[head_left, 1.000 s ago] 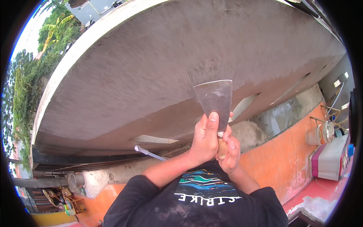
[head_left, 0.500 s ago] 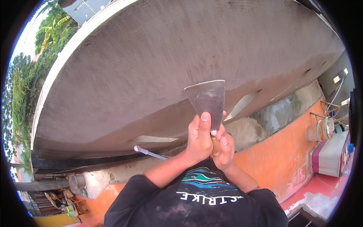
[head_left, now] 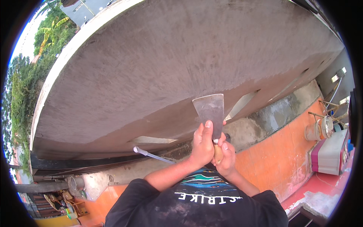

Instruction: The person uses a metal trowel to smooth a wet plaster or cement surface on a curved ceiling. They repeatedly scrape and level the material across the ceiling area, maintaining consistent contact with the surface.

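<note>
A wide steel scraper [head_left: 210,108] with a short wooden handle points upward at the grey plastered wall [head_left: 181,49] in front of me. My left hand [head_left: 203,147] is closed around the lower part of the scraper, thumb lying on the face of the blade. My right hand [head_left: 226,159] is closed round the wooden handle [head_left: 217,153], just right of my left hand. Behind the blade the plaster shows a darker band along its lower part, with pale slanted openings. Whether the blade touches the plaster I cannot tell.
A white pole [head_left: 155,154] sticks out left of my hands. An orange floor [head_left: 264,166] runs below the wall. At the right stand buckets [head_left: 323,128], wooden trestles and a white-and-magenta padded object [head_left: 329,153]. At the far left are greenery [head_left: 22,87] and wooden clutter [head_left: 64,202].
The scraper, held in both hands, has shifted down in the picture and sits lower against the plaster background than before. Both hands keep their grip.
</note>
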`<state>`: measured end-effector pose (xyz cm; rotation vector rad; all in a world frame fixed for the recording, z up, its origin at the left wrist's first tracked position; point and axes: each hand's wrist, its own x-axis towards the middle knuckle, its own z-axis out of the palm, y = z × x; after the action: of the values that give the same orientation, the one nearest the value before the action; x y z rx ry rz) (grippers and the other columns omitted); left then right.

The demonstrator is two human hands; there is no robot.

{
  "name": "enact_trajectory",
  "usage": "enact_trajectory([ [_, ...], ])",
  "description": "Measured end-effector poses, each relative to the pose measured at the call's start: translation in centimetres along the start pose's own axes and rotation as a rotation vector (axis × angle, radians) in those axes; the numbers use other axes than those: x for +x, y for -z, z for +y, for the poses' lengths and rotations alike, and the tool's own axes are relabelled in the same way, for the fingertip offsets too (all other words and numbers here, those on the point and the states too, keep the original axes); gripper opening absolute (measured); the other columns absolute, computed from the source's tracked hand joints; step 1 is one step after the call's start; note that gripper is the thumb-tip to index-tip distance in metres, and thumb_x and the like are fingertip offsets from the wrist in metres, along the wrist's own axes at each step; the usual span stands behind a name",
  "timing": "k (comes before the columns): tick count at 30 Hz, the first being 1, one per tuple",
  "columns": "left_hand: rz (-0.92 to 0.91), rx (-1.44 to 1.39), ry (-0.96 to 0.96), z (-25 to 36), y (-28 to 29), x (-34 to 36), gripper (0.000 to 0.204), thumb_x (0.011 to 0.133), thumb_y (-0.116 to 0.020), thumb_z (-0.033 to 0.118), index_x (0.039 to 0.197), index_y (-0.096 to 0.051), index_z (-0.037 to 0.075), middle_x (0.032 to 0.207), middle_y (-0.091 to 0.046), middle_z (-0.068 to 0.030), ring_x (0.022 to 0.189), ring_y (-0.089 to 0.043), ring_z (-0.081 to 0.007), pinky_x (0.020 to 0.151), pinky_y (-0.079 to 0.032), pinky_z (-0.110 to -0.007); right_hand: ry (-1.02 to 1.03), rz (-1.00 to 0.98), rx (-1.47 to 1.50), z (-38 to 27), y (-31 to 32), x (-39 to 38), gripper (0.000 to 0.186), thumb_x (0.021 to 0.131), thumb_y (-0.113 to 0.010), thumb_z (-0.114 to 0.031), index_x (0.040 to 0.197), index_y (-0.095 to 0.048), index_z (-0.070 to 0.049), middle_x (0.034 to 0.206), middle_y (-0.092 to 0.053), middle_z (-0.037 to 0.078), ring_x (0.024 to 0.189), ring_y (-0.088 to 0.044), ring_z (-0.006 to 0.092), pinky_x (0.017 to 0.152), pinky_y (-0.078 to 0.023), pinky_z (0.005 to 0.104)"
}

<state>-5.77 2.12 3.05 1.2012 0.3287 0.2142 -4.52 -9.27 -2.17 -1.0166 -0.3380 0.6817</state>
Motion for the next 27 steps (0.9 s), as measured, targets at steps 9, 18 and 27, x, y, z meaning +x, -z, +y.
enact_trajectory([
  [9, -0.053, 0.048, -0.243, 4.8, -0.8, 1.6, 0.049, 0.108, -0.028, 0.041, 0.111, -0.054, -0.002, 0.068, -0.054, -0.0043, 0.059, -0.049, -0.0084, 0.055, -0.043, -0.025, 0.168, -0.016, 0.024, -2.8, -2.2, 3.6, 0.036, 0.097, -0.036, -0.044, 0.101, -0.044, -0.008, 0.072, -0.055, 0.007, 0.050, -0.048, 0.0097, 0.044, -0.035, 0.0227],
  [18, -0.011, -0.013, -0.029, 1.0, -1.8, 0.2, 0.050, 0.108, -0.026, 0.042, 0.116, -0.051, -0.001, 0.067, -0.052, -0.0042, 0.063, -0.049, -0.0090, 0.062, -0.044, -0.026, 0.054, -0.019, 0.116, -1.7, 0.0, 0.3, 0.031, 0.099, -0.037, -0.039, 0.104, -0.041, -0.009, 0.069, -0.052, 0.007, 0.048, -0.045, 0.0100, 0.043, -0.034, 0.0226],
  [27, -0.067, 0.158, -0.214, 4.7, -0.3, 1.7, 0.053, 0.108, -0.026, 0.044, 0.114, -0.053, -0.002, 0.066, -0.053, -0.0022, 0.060, -0.050, -0.0081, 0.057, -0.043, -0.024, 0.129, -0.033, 0.094, -2.6, -2.2, 3.5, 0.033, 0.096, -0.038, -0.040, 0.105, -0.042, -0.008, 0.078, -0.056, 0.006, 0.053, -0.050, 0.0099, 0.045, -0.037, 0.0219],
])
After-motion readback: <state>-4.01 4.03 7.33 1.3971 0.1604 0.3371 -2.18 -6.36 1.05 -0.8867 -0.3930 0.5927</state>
